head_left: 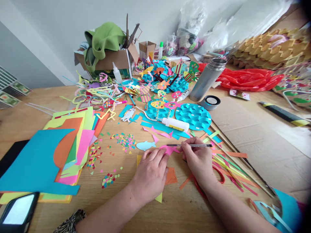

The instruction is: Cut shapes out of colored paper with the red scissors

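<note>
Right-hand grip is pinching a pen between thumb and fingers; the shaft is lying nearly level, its tip pointing left over a pink fish. This fish is resting flat on the bench between the hands, while the left hand is pressing on its left part with fingers held together. Whether the left thumb is pinching an edge is not showing, nor whether the tip is touching paper. Slipping is seeming the likeliest fault: a weak press by the left fingers may be letting the fish turn and the tip skid onto the wood. Red scissors are lying beneath the right wrist and may be snagging it. Loose confetti is lying left of a blue fish, where a sweeping left arm may be scattering it. Farther back, a flask is standing uncapped; a knock may be tipping it, and any liquid would be soaking the paper.
</note>
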`<state>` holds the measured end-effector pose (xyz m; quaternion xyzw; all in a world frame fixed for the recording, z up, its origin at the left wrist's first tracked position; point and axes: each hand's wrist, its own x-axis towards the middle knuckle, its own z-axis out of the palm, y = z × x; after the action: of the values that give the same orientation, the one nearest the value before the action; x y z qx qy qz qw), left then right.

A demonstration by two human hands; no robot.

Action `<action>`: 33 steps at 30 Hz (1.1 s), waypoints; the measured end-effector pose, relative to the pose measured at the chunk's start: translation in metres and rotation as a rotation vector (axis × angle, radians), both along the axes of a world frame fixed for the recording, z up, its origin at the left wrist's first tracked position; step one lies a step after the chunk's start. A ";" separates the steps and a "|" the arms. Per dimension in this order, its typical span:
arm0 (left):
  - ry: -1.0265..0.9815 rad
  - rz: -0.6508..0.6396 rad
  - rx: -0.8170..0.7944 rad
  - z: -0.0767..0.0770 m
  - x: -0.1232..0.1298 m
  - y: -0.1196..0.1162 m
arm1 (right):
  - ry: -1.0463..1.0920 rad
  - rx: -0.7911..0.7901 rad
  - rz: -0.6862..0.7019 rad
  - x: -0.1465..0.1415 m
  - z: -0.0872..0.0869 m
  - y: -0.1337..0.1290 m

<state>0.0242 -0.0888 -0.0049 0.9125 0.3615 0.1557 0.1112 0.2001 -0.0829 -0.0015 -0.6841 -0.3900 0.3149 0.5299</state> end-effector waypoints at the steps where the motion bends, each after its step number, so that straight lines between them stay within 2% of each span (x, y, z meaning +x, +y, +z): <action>1: 0.001 0.000 0.001 0.000 0.000 0.000 | -0.002 0.002 -0.002 0.000 0.000 0.000; 33: -0.003 0.004 0.006 -0.001 0.000 0.000 | -0.004 0.014 -0.021 0.000 0.001 0.000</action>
<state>0.0241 -0.0886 -0.0056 0.9119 0.3627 0.1582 0.1089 0.1998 -0.0828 -0.0006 -0.6851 -0.3858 0.3052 0.5373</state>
